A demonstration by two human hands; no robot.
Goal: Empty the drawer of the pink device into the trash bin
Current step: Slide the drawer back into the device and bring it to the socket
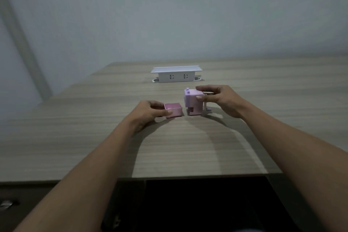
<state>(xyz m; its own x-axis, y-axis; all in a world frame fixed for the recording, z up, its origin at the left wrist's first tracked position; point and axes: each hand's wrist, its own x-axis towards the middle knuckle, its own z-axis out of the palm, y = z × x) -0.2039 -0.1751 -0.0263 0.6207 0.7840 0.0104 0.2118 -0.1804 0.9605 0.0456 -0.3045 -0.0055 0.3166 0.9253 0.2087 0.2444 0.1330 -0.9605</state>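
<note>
Beside the pink device, left: drawer is sitting out, open side up.
Left hand: fingers are clamping the drawer.
Right hand: is gripping the device's top.

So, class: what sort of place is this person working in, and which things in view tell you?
Probably an office or study desk: a wood-grain table with a pop-up socket box set into it, a plain wall behind, and a pink device, seemingly a crank pencil sharpener.

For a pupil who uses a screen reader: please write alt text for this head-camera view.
Left hand holds a small pink drawer, pulled out, beside the pink device, which the right hand grips, on a wooden table. A white socket box sits behind; no bin shows.
</note>
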